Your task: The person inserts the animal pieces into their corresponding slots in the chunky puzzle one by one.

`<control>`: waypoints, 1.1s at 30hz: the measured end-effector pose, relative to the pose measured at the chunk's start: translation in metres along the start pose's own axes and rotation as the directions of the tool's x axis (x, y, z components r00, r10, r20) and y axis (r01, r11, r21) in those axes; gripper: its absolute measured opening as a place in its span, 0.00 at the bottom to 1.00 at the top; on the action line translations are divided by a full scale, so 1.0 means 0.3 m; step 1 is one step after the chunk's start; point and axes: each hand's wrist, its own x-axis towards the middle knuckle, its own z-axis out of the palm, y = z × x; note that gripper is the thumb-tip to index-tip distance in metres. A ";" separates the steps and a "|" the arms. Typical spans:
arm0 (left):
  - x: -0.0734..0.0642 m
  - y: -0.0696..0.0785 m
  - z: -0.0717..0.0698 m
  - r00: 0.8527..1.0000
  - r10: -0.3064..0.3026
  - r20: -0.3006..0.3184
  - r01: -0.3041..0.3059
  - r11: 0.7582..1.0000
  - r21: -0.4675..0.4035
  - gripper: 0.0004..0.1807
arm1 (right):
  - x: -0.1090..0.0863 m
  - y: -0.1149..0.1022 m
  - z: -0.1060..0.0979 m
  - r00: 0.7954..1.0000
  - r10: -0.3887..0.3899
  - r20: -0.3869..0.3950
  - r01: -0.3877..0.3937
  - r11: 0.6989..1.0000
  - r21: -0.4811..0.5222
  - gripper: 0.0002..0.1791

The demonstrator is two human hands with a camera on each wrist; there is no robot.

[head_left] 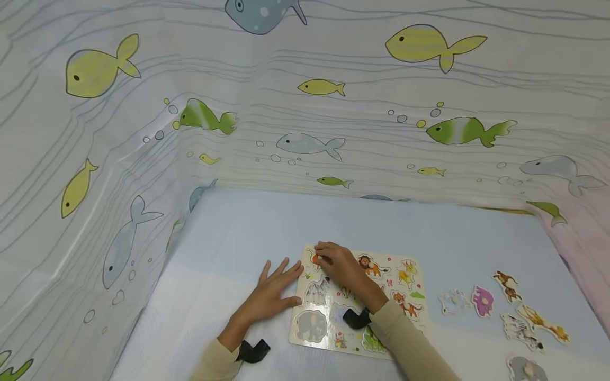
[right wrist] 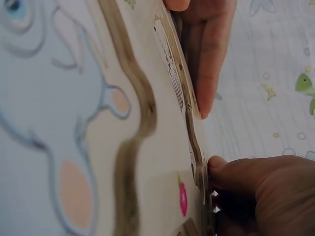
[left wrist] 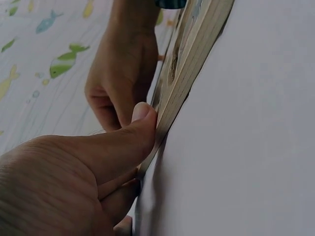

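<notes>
A wooden animal puzzle board (head_left: 419, 325) lies on the table. With thumb and fingers my right hand (head_left: 340, 264) pinches the small knob of an orange animal puzzle piece (head_left: 314, 258) over the board's top-left slot; the fingers cover much of the piece. My left hand (head_left: 276, 296) is spread beside the board, its fingertips and thumb touching the left edge. In the left wrist view the left thumb (left wrist: 140, 118) lies against the board's side. The right wrist view shows the right thumb (right wrist: 219, 164) by the board's far edge, with the piece out of sight.
Right of the board lie loose knobbed pieces: a pale blue one (head_left: 454, 301), a purple one (head_left: 483, 301), a monkey (head_left: 507, 286), a giraffe (head_left: 543, 323), a zebra (head_left: 521, 332) and an elephant (head_left: 519, 369). A fish-patterned sheet (head_left: 362, 116) rises behind the table.
</notes>
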 end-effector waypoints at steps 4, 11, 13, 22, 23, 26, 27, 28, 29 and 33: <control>-0.008 -0.015 0.000 0.999 -0.037 0.013 0.037 0.999 -0.002 0.44 | 0.016 0.002 0.011 0.999 0.013 0.048 -0.013 1.000 0.016 0.17; -0.017 -0.026 -0.017 0.997 -0.072 0.002 0.072 0.997 -0.024 0.44 | -0.007 -0.017 -0.069 0.998 -0.055 0.015 0.051 0.980 0.195 0.21; -0.017 -0.025 -0.022 0.997 -0.073 0.001 0.073 0.997 -0.023 0.44 | -0.050 -0.026 -0.135 0.999 -0.038 -0.003 0.038 0.971 0.236 0.22; -0.018 -0.013 -0.023 0.995 -0.096 -0.011 0.096 0.995 -0.012 0.42 | -0.394 0.097 -0.461 0.920 0.322 -0.224 -0.321 0.946 0.043 0.19; -0.017 -0.009 -0.019 0.996 -0.092 -0.006 0.092 0.996 -0.019 0.42 | -0.441 0.113 -0.488 0.890 0.380 -0.251 -0.392 0.920 0.002 0.19; -0.009 -0.001 -0.003 0.997 -0.071 -0.006 0.071 0.997 -0.026 0.43 | -0.557 0.152 -0.541 0.807 0.502 -0.312 -0.551 0.830 -0.089 0.19; -0.007 0.001 0.002 0.998 -0.070 -0.004 0.070 0.997 -0.024 0.43 | -0.586 0.162 -0.549 0.787 0.528 -0.318 -0.582 0.807 -0.102 0.20; -0.005 0.004 0.006 0.998 -0.064 -0.011 0.064 0.997 -0.035 0.43 | -0.609 0.171 -0.553 0.772 0.552 -0.315 -0.608 0.786 -0.113 0.22; -0.003 0.007 0.010 0.998 -0.067 -0.013 0.067 0.997 -0.033 0.43 | -0.628 0.180 -0.552 0.762 0.566 -0.314 -0.624 0.771 -0.126 0.24; 0.010 0.018 0.019 0.998 -0.060 -0.002 0.060 0.997 -0.038 0.44 | -0.670 0.209 -0.529 0.742 0.584 -0.330 -0.655 0.737 -0.168 0.25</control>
